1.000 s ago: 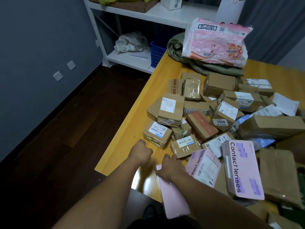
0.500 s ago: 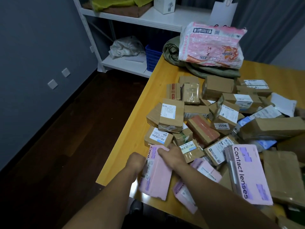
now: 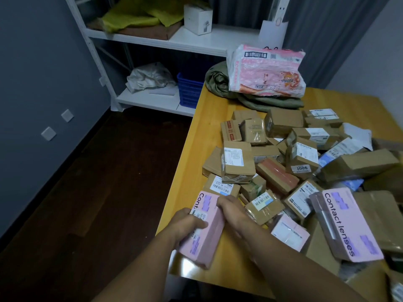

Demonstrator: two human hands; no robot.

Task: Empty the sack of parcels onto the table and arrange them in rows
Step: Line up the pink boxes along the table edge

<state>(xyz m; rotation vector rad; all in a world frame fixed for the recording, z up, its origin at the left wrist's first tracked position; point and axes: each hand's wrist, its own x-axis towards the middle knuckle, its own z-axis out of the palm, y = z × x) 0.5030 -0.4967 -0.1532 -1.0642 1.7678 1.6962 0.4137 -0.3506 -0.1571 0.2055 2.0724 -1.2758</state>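
Head view: left hand (image 3: pixel 187 225) and right hand (image 3: pixel 234 212) both curl around the pink box (image 3: pixel 210 240), held between them over the table (image 3: pixel 196 149) corner. It is probably light, stiff and smooth, so gripping opposite long sides seems best.

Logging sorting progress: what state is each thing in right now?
Small pink box: gripped by both hands, tilted.
Left hand: grips the box's left side.
Right hand: grips its right edge.
Brown parcels: heaped, not in rows.
Large Contact lenses box: lying print-up on the heap.
Green sack: crumpled, lying slack.
Pink plastic pack: resting on the sack.
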